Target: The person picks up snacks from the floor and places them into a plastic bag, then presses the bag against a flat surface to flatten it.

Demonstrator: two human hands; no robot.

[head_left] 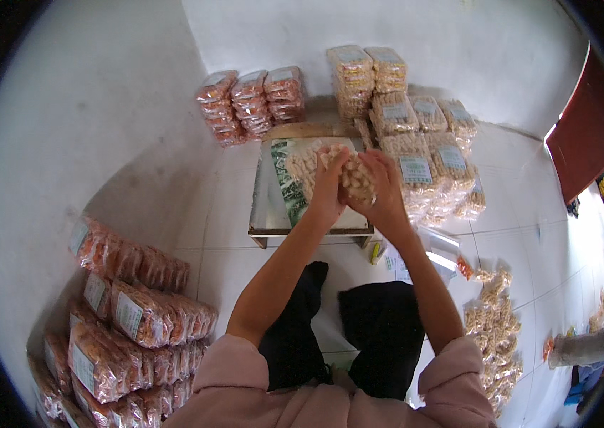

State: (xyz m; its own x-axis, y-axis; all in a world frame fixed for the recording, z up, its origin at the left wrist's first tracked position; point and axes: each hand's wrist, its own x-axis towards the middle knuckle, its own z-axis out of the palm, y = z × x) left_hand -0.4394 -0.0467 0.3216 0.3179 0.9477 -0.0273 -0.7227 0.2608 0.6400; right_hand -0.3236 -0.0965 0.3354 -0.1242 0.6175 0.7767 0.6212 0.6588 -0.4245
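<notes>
Both my hands are raised over a low table (262, 208), pressed around a clear bag of small beige pieces (356, 180). My left hand (328, 191) grips its left side, and my right hand (386, 189) wraps the right side. More beige pieces in clear wrap (303, 168) show just left of my left hand, over the table; whether they belong to the same bag I cannot tell. Under them a green and white printed sheet (290, 192) lies on the tabletop. My fingertips partly hide the held bag's top.
Wrapped beige packs (427, 175) are stacked right of the table, with taller stacks (352, 82) against the wall. Reddish packs (248, 100) stand back left; many more (138, 321) pile at near left. Loose beige bags (496, 328) and clear plastic sheets (436, 250) lie on the floor right.
</notes>
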